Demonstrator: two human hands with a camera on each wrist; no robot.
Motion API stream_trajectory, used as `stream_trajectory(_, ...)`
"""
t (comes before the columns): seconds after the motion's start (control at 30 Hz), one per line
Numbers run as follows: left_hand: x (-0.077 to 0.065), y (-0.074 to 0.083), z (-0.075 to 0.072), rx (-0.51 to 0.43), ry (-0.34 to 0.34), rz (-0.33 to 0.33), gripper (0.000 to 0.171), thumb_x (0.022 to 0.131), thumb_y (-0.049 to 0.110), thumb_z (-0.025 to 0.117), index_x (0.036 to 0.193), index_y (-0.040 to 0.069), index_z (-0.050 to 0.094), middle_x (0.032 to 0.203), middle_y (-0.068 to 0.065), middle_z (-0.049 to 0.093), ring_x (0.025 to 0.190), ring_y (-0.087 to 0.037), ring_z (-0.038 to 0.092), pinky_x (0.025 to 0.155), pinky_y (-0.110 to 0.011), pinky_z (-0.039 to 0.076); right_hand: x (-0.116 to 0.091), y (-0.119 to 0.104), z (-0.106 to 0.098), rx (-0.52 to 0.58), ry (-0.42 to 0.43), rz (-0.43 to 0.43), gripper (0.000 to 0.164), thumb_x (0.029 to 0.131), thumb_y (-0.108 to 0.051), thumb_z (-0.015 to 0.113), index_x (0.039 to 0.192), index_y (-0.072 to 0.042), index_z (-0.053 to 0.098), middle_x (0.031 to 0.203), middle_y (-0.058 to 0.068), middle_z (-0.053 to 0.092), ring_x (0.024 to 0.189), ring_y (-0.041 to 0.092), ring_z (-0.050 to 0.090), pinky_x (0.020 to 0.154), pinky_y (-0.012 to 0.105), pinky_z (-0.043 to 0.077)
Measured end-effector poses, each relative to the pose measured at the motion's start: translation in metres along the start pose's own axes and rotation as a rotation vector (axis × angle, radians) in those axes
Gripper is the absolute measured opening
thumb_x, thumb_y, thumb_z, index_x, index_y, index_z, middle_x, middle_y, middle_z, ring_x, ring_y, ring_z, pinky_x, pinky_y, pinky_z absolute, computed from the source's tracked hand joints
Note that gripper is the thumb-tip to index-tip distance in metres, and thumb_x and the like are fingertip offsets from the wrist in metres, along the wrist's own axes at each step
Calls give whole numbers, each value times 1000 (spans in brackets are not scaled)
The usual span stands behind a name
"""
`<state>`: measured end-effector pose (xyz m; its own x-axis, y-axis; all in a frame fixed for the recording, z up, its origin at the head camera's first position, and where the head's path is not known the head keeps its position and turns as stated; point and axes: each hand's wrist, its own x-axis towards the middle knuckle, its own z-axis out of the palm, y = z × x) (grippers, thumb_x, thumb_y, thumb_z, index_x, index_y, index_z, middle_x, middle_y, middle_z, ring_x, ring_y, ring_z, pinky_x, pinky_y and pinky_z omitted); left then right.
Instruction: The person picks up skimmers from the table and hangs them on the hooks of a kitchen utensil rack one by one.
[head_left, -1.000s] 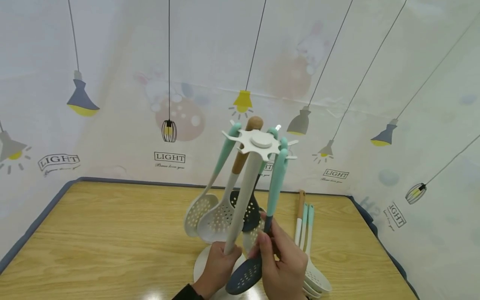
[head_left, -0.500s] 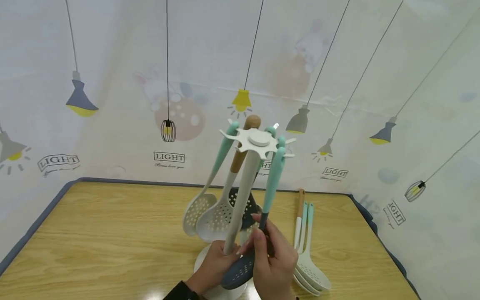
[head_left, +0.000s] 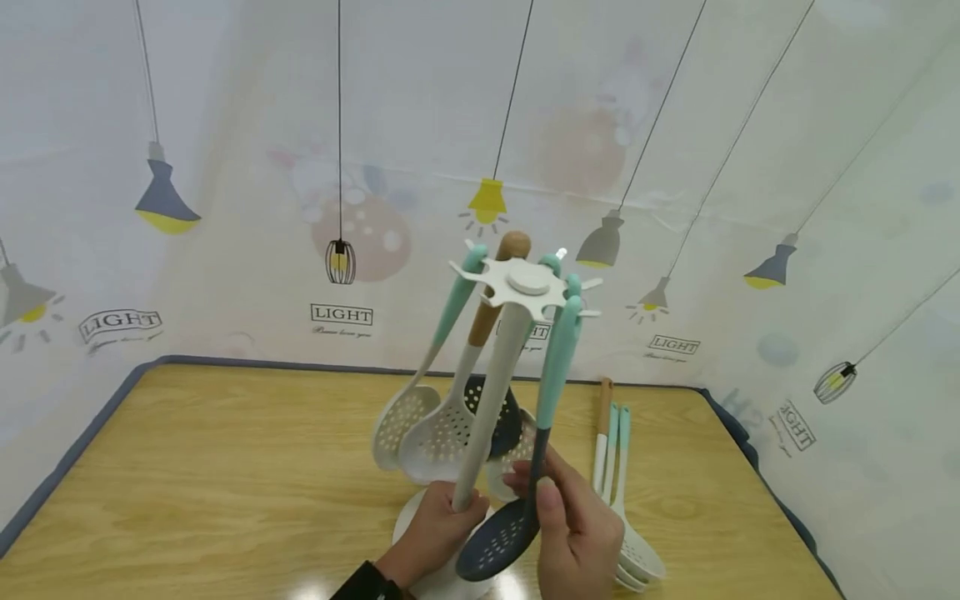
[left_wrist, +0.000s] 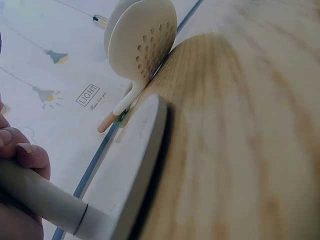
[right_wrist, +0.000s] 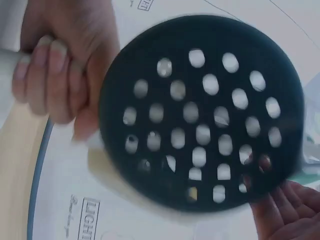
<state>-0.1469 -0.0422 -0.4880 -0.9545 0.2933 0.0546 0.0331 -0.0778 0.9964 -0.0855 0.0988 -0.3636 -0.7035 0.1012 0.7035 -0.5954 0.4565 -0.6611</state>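
My left hand (head_left: 442,525) grips the lower pole of a white utensil stand (head_left: 527,283) just above its round base (left_wrist: 135,175). From its hooks hang several utensils: a mint-handled pale skimmer (head_left: 401,425), a wooden-handled pale skimmer (head_left: 438,442) and a dark skimmer (head_left: 504,421) behind the pole among them. On the near right side hangs another dark skimmer (head_left: 498,537) with a mint handle. My right hand (head_left: 581,533) is at its neck, fingers loosely extended behind it, thumb apart from it. In the right wrist view the dark perforated bowl (right_wrist: 200,130) covers much of the stand.
Several pale utensils (head_left: 633,554) lie together on the wooden table (head_left: 225,467) at the right, with wooden and mint handles pointing away. A lamp-print sheet (head_left: 420,125) hangs behind the table and on both sides.
My right hand has shifted right and its thumb has come away from the dark skimmer's neck. The skimmer hangs on the stand's hook throughout. My left hand keeps its grip on the pole.
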Motion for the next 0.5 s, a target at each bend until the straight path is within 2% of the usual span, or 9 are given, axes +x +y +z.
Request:
stream_trajectory(0.13,1,-1,0,-9,-19,15,37,90,4,64,65,-18,46,52,11,38,49,-1,32,50,-19,29,2,8,-22,-10,-6,122,28,102,4,48,120,1,70,88,16,76,76,4,74,66,22,59)
stream_trajectory(0.27,2,-3,-2,25,-30,82,38,90,2,62,61,-14,44,52,12,37,48,1,32,50,-18,28,11,19,-42,-38,-61,334,26,106,-10,49,108,-2,74,79,4,74,66,10,73,63,27,60)
stream_trajectory(0.37,2,-5,-6,26,-73,121,38,89,0,61,59,-12,42,51,13,37,45,4,31,47,-18,27,21,36,-60,-71,-178,468,32,108,-21,48,105,-2,74,75,-2,71,63,13,71,63,31,60)
stream_trajectory(0.5,3,-4,-11,-1,-164,111,37,89,1,58,60,-12,40,51,14,37,43,5,32,44,-18,26,34,65,-83,-84,-362,531,38,108,-27,46,108,0,73,75,0,71,64,15,70,64,32,60)
